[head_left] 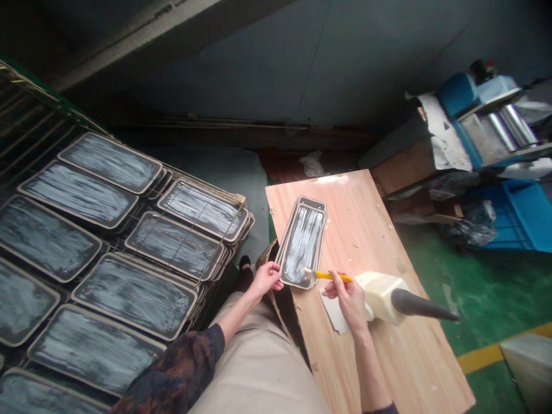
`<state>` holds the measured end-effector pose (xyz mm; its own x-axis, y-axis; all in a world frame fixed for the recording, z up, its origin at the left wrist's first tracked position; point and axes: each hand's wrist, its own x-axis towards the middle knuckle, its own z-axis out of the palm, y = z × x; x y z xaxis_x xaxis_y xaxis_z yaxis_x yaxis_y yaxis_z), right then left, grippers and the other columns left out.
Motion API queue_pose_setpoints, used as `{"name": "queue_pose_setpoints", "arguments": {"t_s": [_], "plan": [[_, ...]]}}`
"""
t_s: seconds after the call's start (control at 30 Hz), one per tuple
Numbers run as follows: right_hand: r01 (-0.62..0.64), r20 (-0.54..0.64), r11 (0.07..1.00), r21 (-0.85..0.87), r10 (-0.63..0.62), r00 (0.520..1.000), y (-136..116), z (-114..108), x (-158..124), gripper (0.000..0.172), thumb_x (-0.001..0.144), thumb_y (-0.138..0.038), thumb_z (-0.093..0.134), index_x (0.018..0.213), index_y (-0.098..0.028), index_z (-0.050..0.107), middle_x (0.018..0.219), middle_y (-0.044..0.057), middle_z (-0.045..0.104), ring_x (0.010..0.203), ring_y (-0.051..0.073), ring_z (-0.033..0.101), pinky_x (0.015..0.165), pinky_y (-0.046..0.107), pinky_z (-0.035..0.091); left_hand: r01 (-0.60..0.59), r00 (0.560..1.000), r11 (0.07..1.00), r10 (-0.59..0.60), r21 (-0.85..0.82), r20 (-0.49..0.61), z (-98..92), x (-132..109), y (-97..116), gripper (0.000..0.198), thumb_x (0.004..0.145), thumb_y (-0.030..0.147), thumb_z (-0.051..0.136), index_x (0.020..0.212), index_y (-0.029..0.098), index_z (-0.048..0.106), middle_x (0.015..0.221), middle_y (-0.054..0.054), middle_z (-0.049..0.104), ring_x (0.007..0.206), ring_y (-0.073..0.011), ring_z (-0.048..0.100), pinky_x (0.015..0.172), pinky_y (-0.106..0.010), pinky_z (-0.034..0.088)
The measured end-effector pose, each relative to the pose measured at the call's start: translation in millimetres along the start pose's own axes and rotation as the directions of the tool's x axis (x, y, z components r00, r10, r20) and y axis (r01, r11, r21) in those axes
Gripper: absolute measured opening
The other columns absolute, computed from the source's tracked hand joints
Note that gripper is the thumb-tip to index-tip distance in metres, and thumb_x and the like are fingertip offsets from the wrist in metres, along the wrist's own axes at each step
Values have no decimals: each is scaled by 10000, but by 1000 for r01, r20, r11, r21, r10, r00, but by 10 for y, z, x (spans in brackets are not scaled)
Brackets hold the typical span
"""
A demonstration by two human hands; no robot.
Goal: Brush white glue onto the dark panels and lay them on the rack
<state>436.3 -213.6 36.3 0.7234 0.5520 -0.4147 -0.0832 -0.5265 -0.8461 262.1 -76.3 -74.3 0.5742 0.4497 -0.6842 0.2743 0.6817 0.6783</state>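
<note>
A small stack of dark rounded rectangular plates (303,238) lies on the wooden board, the top one streaked with white. My left hand (266,279) pinches the near left corner of this stack between thumb and fingers. In my right hand (347,296) is a brush with a yellow handle (324,275), its bristles touching the near end of the top plate. A cream bottle with a long dark nozzle (385,292) lies beside my right hand, partly behind it. Under that hand sits a pale flat piece (334,313).
Stacks of similar white-streaked plates (135,293) fill a wire rack (64,109) on the left. The wooden board (366,224) spans the centre right. Farther right are a blue bin (524,215) and a machine with metal rollers (511,129).
</note>
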Motion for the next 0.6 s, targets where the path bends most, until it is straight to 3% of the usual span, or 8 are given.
{"name": "queue_pose_setpoints", "arguments": {"t_s": [0.23, 0.4, 0.6], "plan": [[139, -153, 982, 128, -119, 981, -61, 31, 15, 389, 799, -527, 582, 964, -175, 591, 668, 25, 663, 563, 180, 657, 545, 293, 562, 11, 1000, 996, -13, 90, 18, 67, -4, 86, 276, 709, 226, 667, 901, 137, 490, 548, 11, 594, 491, -154, 640, 447, -221, 513], [231, -109, 957, 178, -214, 971, -141, 290, 209, 354, 831, -508, 543, 970, -185, 590, 668, 10, 647, 566, 168, 656, 556, 281, 555, 45, 999, 992, -46, 121, 11, 91, -28, 167, 261, 699, 186, 669, 879, 131, 488, 559, 2, 597, 511, -160, 649, 458, -219, 514], [207, -40, 959, 194, -203, 978, -108, 546, 242, 375, 829, -538, 525, 976, -197, 574, 626, 2, 635, 527, 174, 648, 510, 266, 541, 49, 999, 988, -51, 150, 8, 76, -3, 139, 229, 707, 162, 646, 873, 130, 493, 563, -6, 605, 510, -160, 651, 466, -226, 520]]}}
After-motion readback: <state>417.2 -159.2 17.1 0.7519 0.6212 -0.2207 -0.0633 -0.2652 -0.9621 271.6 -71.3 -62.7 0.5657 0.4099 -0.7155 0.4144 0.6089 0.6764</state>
